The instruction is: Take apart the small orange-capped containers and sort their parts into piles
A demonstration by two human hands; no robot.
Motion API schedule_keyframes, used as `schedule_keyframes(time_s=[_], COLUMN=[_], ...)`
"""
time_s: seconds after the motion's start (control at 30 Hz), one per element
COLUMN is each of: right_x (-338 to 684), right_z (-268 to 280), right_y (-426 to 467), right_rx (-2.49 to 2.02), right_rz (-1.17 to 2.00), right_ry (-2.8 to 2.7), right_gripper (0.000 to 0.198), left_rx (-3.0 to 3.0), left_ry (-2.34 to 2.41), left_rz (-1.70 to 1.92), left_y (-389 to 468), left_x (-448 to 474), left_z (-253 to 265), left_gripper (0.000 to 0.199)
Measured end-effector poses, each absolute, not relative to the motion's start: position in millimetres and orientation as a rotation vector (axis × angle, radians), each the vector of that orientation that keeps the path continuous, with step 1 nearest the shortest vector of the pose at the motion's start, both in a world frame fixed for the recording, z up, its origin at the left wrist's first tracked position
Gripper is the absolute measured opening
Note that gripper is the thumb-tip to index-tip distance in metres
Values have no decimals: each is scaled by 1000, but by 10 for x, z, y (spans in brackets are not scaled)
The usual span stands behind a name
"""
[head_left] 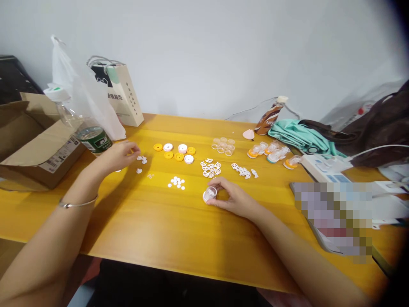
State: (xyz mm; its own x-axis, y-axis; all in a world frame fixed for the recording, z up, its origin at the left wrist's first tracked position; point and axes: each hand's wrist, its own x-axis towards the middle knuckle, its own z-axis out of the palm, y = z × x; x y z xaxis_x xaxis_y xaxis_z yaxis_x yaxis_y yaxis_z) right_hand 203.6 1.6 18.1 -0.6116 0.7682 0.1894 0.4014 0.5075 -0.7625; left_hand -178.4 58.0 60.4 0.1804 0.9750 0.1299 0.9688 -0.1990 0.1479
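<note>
On the table before me, my right hand (pixel 234 198) grips a small clear round cup (pixel 211 192) with white parts inside, thumb and fingers on opposite sides of its rim. My left hand (pixel 119 154) hovers at the left with its fingers drawn together; whatever they hold is too small or hidden to name. Just beside its fingertips lie several small white pegged discs (pixel 139 170). Between the hands are white round buttons (pixel 177 183) and tiny rings (pixel 150 175). Farther back sit yellow and white ring-shaped bases (pixel 179 157), white spoked wheels (pixel 211 169) and white flat pieces (pixel 242 171).
Clear rings (pixel 223 146) and assembled clear-topped pieces (pixel 270 152) stand farther back. A cardboard box (pixel 47 149), a large bottle (pixel 92 136) and a paper bag (pixel 124 94) occupy the left. At right are a brown bottle (pixel 270 117), teal cloth (pixel 303 135) and a power strip (pixel 324 168).
</note>
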Motion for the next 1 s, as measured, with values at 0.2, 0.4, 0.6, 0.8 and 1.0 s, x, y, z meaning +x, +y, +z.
schedule_keyframes(time_s=[0.2,0.4,0.6,0.8,1.0], right_x=[2026,2025,2028,2017,2007], right_z=[173,169,184,194,196], right_y=[15,17,21,11,3], right_rx=[-956,-953,-931,-927,-931], right_rz=[957,945,950,945,940], right_ry=[-2228,-2225,-2240,-2231,-2228], right_gripper=[28,28,27,24,23], left_rx=[2277,2237,2258,2236,2341], left_ry=[2188,1988,1948,1942,1905], left_rz=[283,497,548,710,654], left_y=[153,240,426,399,304], left_x=[-2096,-2045,-1939,-1825,-1692], left_z=[288,131,107,150,150], left_gripper=[46,42,42,39,43])
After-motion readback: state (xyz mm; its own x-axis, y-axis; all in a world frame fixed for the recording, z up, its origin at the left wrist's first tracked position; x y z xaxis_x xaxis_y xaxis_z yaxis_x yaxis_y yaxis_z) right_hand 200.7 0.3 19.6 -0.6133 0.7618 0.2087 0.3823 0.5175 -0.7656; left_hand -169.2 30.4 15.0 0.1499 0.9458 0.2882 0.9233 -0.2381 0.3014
